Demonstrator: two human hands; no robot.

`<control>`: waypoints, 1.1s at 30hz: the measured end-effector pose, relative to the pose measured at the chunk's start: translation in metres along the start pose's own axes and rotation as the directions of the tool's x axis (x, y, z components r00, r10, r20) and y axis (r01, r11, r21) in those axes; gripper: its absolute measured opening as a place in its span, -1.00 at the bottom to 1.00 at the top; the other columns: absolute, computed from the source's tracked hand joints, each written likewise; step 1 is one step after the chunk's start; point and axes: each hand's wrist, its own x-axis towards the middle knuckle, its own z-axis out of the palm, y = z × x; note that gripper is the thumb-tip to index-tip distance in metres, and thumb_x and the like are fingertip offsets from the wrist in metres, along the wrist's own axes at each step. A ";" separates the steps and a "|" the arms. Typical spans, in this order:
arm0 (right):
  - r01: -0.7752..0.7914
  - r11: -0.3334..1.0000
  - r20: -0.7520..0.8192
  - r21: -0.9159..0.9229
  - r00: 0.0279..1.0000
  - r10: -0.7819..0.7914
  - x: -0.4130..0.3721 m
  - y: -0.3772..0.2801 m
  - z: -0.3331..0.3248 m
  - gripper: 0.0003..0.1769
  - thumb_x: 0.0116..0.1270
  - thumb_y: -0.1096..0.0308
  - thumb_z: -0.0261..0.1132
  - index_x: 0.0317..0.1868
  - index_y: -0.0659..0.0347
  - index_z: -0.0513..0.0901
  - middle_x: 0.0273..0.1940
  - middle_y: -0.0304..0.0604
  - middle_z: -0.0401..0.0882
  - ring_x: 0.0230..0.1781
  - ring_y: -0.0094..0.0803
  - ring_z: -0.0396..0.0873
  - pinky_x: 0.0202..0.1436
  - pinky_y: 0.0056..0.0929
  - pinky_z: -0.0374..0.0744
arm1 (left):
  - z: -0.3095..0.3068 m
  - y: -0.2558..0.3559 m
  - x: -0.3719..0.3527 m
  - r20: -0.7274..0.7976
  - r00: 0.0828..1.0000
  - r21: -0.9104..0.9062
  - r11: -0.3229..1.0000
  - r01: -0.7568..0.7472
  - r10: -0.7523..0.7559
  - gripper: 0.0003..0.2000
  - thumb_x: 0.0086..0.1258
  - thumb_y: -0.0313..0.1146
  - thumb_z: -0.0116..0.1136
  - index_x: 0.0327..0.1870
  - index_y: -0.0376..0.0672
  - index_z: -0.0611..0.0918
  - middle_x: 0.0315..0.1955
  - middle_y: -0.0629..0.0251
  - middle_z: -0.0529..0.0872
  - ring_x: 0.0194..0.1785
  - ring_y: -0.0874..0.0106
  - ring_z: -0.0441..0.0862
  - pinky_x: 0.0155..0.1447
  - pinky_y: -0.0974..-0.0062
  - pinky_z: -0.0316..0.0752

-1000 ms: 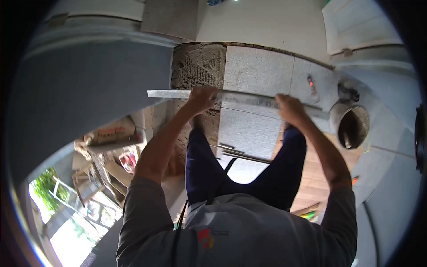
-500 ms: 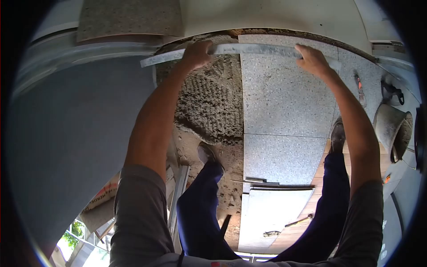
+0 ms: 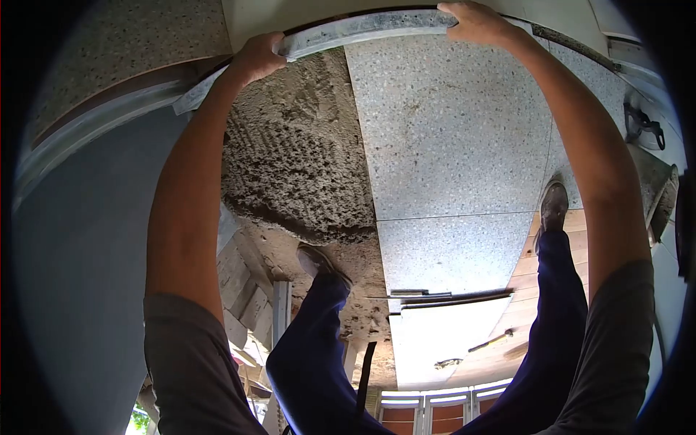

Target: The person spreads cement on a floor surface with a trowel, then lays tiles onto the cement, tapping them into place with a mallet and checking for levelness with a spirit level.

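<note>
A long grey metal straightedge (image 3: 370,26) lies across the top of the view, over the wet mortar and the speckled tiles. My left hand (image 3: 259,58) is closed round its left part, above the upper edge of the mortar. Further right, my right hand (image 3: 475,22) grips the same bar over the tile. The grey mortar bed (image 3: 297,159) has a rough, pitted surface and borders the speckled tile (image 3: 449,123) along a straight edge. My left foot is just below the mortar.
At the right stand a bucket (image 3: 652,181) and a black-handled tool (image 3: 641,127). Lower down, a hammer (image 3: 491,341) lies near a white panel (image 3: 428,333). A grey board (image 3: 87,254) fills the left side, with scrap pieces (image 3: 243,283) beside my left leg.
Both hands and the bar have shifted up and to the left in the view. The view itself has also shifted, and the mortar looks larger. Both hands still hold the bar.
</note>
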 end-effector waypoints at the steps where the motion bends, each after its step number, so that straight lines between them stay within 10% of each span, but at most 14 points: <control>1: -0.018 0.999 0.007 -0.036 1.000 0.019 -0.001 0.000 -0.003 -0.27 0.14 0.13 0.39 0.30 0.29 0.53 0.32 0.22 0.47 0.36 0.05 0.45 0.36 -0.08 0.47 | 0.003 0.001 0.003 -0.040 0.997 0.023 0.998 -0.061 0.062 -0.35 0.12 -0.29 0.36 0.29 -0.34 0.53 0.08 -0.17 0.67 0.06 0.08 0.71 0.16 0.16 0.59; 16: -0.024 0.992 -0.004 -0.120 1.000 0.024 -0.002 0.065 0.004 -0.37 0.13 0.26 0.32 0.24 0.31 0.57 0.17 0.28 0.59 0.25 0.07 0.55 0.28 -0.10 0.52 | 0.034 0.031 0.041 -0.141 0.970 0.044 0.981 -0.191 0.196 -0.38 0.12 -0.23 0.36 0.24 -0.33 0.58 0.00 -0.11 0.73 -0.01 0.12 0.74 0.10 0.17 0.62; 22: -0.020 0.995 -0.001 -0.097 1.000 0.020 -0.013 0.078 0.000 -0.40 0.11 0.27 0.34 0.19 0.33 0.58 0.15 0.28 0.59 0.22 0.08 0.57 0.25 -0.11 0.54 | 0.019 0.072 0.037 0.023 0.999 0.001 1.000 -0.025 0.025 -0.25 0.14 -0.17 0.40 0.34 -0.41 0.45 0.33 -0.22 0.47 0.43 0.02 0.40 0.46 0.23 0.32; 33: 0.006 0.988 -0.065 -0.154 0.998 -0.016 -0.018 0.077 0.009 -0.37 0.11 0.27 0.36 0.23 0.32 0.55 0.15 0.23 0.60 0.18 0.04 0.59 0.25 -0.11 0.55 | 0.027 0.119 0.049 0.020 0.996 0.058 0.994 -0.089 0.088 -0.41 0.17 -0.27 0.27 0.28 -0.26 0.51 0.22 -0.14 0.58 0.31 0.01 0.53 0.33 0.15 0.46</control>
